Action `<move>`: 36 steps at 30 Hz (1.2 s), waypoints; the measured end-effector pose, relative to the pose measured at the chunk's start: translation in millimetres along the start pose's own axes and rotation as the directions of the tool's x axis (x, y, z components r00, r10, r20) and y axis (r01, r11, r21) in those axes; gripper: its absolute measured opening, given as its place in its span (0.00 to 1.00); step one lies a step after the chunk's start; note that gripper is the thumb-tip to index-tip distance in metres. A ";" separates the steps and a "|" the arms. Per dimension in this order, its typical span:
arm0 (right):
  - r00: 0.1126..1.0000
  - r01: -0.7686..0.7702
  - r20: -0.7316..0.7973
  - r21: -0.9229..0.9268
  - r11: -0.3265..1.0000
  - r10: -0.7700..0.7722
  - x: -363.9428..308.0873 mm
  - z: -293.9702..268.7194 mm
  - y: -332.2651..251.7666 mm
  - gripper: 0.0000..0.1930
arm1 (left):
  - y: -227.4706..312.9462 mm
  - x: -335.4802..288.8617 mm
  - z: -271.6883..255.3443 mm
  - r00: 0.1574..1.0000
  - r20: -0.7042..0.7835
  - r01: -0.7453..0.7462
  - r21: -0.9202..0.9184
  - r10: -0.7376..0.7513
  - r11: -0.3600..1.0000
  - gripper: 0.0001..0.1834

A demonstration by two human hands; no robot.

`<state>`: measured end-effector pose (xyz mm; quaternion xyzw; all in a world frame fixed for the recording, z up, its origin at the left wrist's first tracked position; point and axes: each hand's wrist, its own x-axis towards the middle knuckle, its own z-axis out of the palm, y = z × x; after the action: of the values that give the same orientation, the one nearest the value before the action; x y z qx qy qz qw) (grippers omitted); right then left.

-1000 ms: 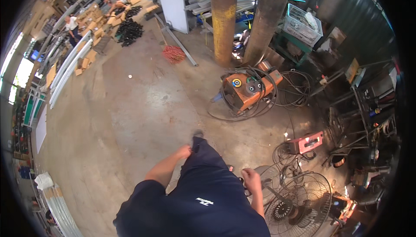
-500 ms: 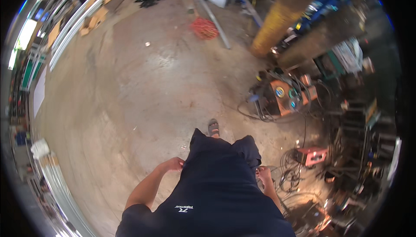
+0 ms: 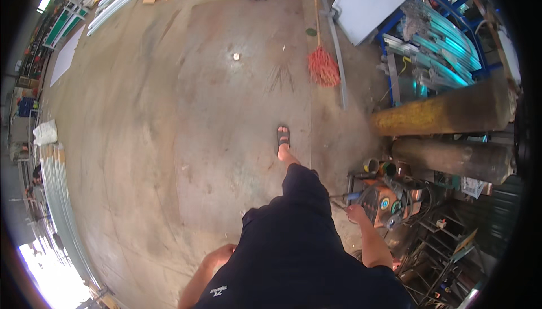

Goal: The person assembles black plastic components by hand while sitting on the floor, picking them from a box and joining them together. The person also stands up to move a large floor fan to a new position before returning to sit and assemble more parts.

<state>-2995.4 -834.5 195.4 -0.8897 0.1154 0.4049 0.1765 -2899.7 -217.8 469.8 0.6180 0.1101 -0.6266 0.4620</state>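
Concrete floor (image 3: 135, 156) spreads below; right hand (image 3: 356, 213) is loosely curled, left hand (image 3: 223, 253) too hidden to tell.

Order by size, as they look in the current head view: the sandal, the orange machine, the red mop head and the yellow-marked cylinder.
1. Yellow-marked cylinder
2. Orange machine
3. Red mop head
4. Sandal

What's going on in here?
A person in dark clothes is on a workshop floor, one sandalled foot forward, perhaps mid-step. The left hand hangs by the body, partly hidden; the right hand is out to the side, nearest the orange machine. I see nothing held in either. Ahead, a red mop lies beside a long grey bar.
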 end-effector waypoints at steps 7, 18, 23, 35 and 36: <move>0.766 0.525 -0.113 -0.459 0.717 -0.633 220.8 -239.0 -150.0 0.13 | 95.1 15.7 -60.2 0.915 -0.389 -0.159 -0.110 0.105 0.981 0.17; 0.930 0.334 -0.197 0.092 0.938 -0.312 427.6 -556.0 -524.3 0.21 | 228.8 76.6 -286.4 0.704 -0.701 -0.223 -0.068 0.112 0.972 0.19; 0.934 0.312 -0.131 -0.159 0.937 -0.334 505.8 -542.6 -512.7 0.22 | 350.3 49.7 -463.3 0.791 -0.565 -0.150 0.190 0.233 0.970 0.18; 0.973 -0.080 0.230 0.230 0.970 0.026 586.5 -589.4 -644.6 0.21 | 513.8 75.4 -730.6 0.893 -0.388 -0.229 0.039 0.227 0.973 0.15; 0.972 -0.067 0.234 0.191 0.979 0.020 607.1 -601.2 -659.4 0.21 | 530.2 81.2 -749.7 0.891 -0.407 -0.213 0.011 0.199 0.977 0.15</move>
<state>-1965.2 -516.6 245.4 -0.8120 0.1533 0.4957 0.2672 -2000.9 -13.4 469.3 0.7348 0.1479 -0.4301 0.5032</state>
